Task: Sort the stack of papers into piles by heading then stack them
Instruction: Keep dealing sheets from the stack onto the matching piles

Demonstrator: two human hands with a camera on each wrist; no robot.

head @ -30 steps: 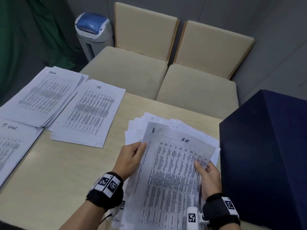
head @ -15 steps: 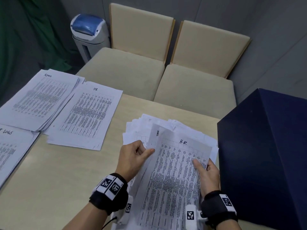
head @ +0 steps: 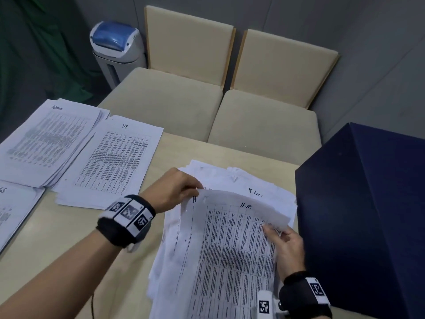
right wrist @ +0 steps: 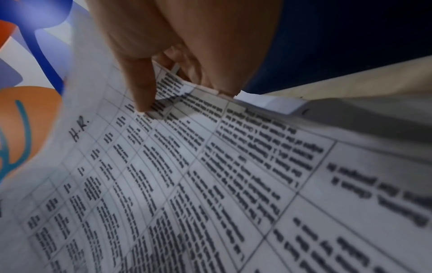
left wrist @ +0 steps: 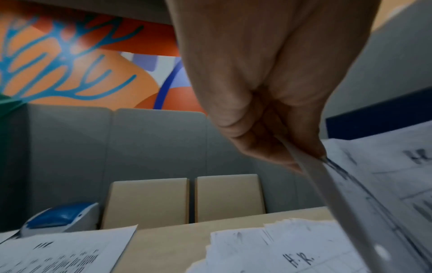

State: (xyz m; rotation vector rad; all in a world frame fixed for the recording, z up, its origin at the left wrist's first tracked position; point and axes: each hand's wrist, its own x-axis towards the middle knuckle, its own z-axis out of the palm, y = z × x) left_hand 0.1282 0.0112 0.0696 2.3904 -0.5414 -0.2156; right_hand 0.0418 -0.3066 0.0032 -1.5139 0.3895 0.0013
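H.R. sheet (head: pixel 232 245), lifted off the unsorted stack (head: pixel 264 187) at the bench's near right edge, we pinch with left hand (head: pixel 177 192) and right hand (head: pixel 287 247); three headed piles, HR pile (head: pixel 112 162) included, lie far left; much remains unsorted.

The right hand (right wrist: pixel 177 55) is pinching the edge of a printed sheet (right wrist: pixel 187 184), thumb (right wrist: pixel 142 88) pressing on the printed face and fingers curling behind. The sheet is curving upward on the left and is bearing the handwritten heading "H.R." above a text grid. More paper edges (right wrist: pixel 268 100) are lying below, beside a dark blue box (right wrist: pixel 350 37) on a pale table (right wrist: pixel 362 81).
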